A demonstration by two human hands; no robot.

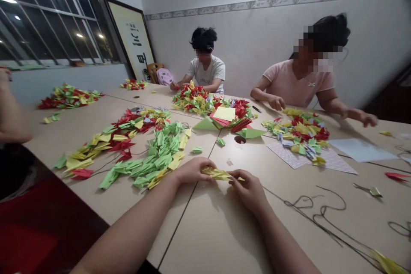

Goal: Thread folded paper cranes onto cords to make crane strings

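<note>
My left hand [194,170] is closed on one end of a short row of yellow folded paper cranes [218,174], just above the table. At the other end, my right hand [248,186] pinches the yellow paper between thumb and fingers. A dark cord [279,198] runs off to the right from beside my right hand. Left of my hands lies a dense strand of green paper cranes [160,147], edged with yellow ones. Single green cranes [196,150] rest just beyond my left hand.
Two people [205,70] sit across the table [218,239]; another person's arm [13,111] is at far left. Mixed crane piles [69,96] and stacked paper squares [224,114] lie around. Loose cord [321,216] and scissors [366,189] are at right.
</note>
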